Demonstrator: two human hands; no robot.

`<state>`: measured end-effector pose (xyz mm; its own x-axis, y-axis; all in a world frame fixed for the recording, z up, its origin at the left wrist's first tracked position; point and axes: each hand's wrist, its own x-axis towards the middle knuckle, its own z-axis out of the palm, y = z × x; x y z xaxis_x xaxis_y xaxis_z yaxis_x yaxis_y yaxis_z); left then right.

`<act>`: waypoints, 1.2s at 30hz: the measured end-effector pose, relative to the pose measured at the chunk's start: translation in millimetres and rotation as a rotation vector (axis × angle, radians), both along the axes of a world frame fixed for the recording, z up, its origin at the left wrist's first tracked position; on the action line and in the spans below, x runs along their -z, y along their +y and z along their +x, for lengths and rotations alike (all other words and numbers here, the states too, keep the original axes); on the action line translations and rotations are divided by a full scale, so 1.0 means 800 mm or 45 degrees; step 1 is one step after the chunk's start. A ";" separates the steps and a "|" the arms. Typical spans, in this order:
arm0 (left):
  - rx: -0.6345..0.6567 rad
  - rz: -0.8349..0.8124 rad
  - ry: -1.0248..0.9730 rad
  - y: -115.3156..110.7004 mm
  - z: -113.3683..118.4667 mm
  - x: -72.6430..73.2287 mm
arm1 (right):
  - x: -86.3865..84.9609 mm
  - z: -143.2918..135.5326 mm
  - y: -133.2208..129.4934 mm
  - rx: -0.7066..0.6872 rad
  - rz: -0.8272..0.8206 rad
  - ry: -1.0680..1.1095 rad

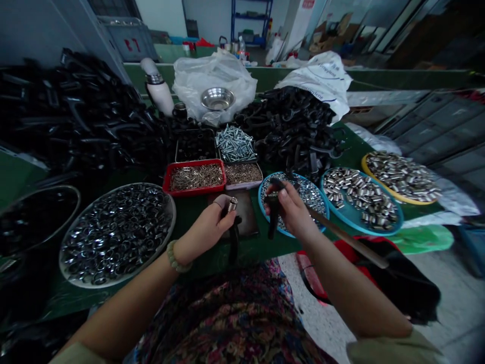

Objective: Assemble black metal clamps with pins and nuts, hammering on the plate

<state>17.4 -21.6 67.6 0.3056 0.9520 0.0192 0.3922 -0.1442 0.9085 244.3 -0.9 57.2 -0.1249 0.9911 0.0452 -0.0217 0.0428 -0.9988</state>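
My left hand (212,225), with a beaded bracelet at the wrist, is closed and pinches a small coiled silver spring (232,204) between thumb and fingers. A black curved part (234,240) hangs just below its thumb; whether the hand grips it too is unclear. My right hand (291,210) is closed around a dark black part (272,217), held over the near edge of a blue tray (261,199) of small shiny metal pieces. A wooden handle (348,237) slants from behind the right wrist; its far end is hidden. Below the hands lies a dark metal plate (246,215).
A round tray (62,263) of black rings stands left. A red tray (166,184) of pins and a heap of screws (235,144) are ahead. At right, a blue tray (396,227) and yellow tray (420,201) hold metal sleeves. Black parts (295,121) pile behind, near a flask (161,96).
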 end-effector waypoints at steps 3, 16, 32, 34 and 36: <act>0.030 -0.008 -0.020 -0.008 0.000 -0.006 | -0.001 -0.041 -0.036 -0.159 -0.153 0.036; 0.102 0.146 0.288 -0.026 -0.003 -0.007 | -0.029 -0.069 -0.044 -0.258 0.148 -0.502; -0.146 0.395 0.288 -0.028 -0.051 -0.002 | 0.005 -0.107 0.094 -0.349 0.557 -1.003; 0.024 0.526 0.691 -0.032 -0.040 0.018 | 0.007 -0.135 0.133 -0.416 0.753 -1.531; 0.237 0.570 0.994 -0.035 -0.023 0.040 | 0.012 -0.163 0.156 -0.478 0.855 -1.802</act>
<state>-1.0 -49.4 35.7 0.5342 0.8397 0.0980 0.8062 -0.5409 0.2398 114.0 124.0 47.7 -0.6606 0.7464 0.0802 0.7470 0.6642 -0.0289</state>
